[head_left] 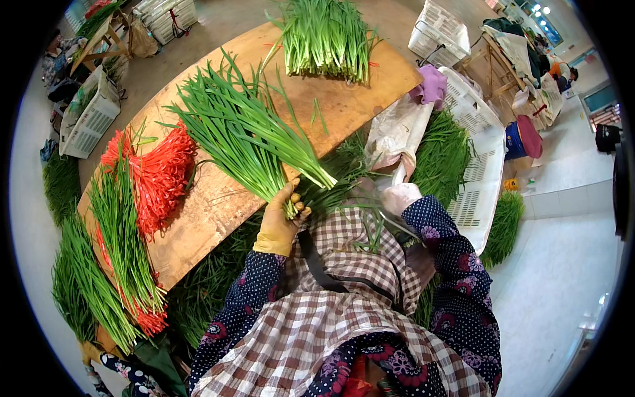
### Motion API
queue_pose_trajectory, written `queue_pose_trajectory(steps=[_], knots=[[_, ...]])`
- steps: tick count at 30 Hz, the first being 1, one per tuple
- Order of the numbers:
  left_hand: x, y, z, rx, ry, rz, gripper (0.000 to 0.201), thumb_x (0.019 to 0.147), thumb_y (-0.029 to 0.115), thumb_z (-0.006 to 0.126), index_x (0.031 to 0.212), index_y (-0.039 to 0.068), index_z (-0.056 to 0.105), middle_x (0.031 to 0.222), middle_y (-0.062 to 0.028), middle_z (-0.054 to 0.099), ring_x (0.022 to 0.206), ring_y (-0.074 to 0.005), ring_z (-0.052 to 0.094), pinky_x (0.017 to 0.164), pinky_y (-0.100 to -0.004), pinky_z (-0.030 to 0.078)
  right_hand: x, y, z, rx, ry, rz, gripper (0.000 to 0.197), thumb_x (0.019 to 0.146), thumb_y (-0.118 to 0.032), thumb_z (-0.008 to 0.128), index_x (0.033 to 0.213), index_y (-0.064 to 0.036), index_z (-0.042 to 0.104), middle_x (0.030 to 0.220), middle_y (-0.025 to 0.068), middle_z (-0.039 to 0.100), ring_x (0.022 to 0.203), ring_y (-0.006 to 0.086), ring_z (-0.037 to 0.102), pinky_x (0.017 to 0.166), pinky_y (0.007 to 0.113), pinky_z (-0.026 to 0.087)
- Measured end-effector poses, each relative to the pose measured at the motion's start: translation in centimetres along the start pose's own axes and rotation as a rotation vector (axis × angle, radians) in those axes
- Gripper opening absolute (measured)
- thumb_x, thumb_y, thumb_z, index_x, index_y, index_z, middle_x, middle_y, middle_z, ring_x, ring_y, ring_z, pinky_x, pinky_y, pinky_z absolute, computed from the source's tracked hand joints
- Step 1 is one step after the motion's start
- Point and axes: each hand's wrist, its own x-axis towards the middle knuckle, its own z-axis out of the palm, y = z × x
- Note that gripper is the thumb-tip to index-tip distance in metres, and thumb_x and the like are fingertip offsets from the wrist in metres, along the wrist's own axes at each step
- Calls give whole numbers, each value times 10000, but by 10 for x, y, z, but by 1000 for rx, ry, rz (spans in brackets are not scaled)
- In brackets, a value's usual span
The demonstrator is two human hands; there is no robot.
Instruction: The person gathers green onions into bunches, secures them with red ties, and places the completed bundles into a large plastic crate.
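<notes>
My left hand [279, 215], in a yellow glove, is closed round the stem ends of a bunch of green chives [238, 132]. Its leaves fan out over the wooden board [218, 228], and some stems lie across the bunch to the right. Close to my lap, my right hand [400, 197] wears a whitish glove and looks closed. What it grips, if anything, I cannot make out. It is beside a pale cloth [393, 135] and loose chives. A big pile of red ties [159, 175] lies on the board's left part.
Cut chives [327, 40] are stacked at the board's far edge. More bunches [126, 231] lie at its left end. On my right stands a white plastic crate [486, 132] beside heaped chives [440, 155]. Other crates [440, 33] stand on the floor, and people work farther off.
</notes>
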Motion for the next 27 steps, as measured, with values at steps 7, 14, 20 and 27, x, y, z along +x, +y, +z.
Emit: queue_pose_trajectory(steps=[7, 14, 20, 27], knots=[[21, -14, 18, -7, 94, -17, 212, 840, 262, 604, 969, 94, 605, 604, 45, 486, 537, -112, 495, 624, -340, 507, 15, -64, -80, 424, 520, -59, 344, 769, -380, 589, 894, -59, 584, 819, 148, 618, 751, 299, 608, 665, 384, 477], [25, -20, 24, -9, 123, 14, 194, 858, 216, 562, 967, 59, 600, 692, -3, 547, 601, -137, 548, 602, -305, 518, 66, -112, -72, -45, 783, -197, 212, 703, -254, 634, 765, -78, 534, 704, 106, 566, 676, 245, 593, 583, 358, 462], [35, -28, 30, -165, -10, 25, 211, 874, 265, 541, 1017, 111, 560, 901, -8, 607, 794, -150, 585, 693, -319, 492, 55, -115, -61, 248, 909, -302, 170, 752, -244, 582, 798, -81, 586, 665, 119, 571, 665, 269, 592, 578, 372, 467], [38, -34, 33, -280, -91, 17, 283, 840, 320, 598, 1037, 122, 550, 976, -14, 584, 891, -146, 557, 766, -321, 460, 45, -118, -61, 493, 813, -229, 164, 713, -219, 621, 791, -75, 630, 739, 120, 592, 690, 294, 585, 612, 375, 475]])
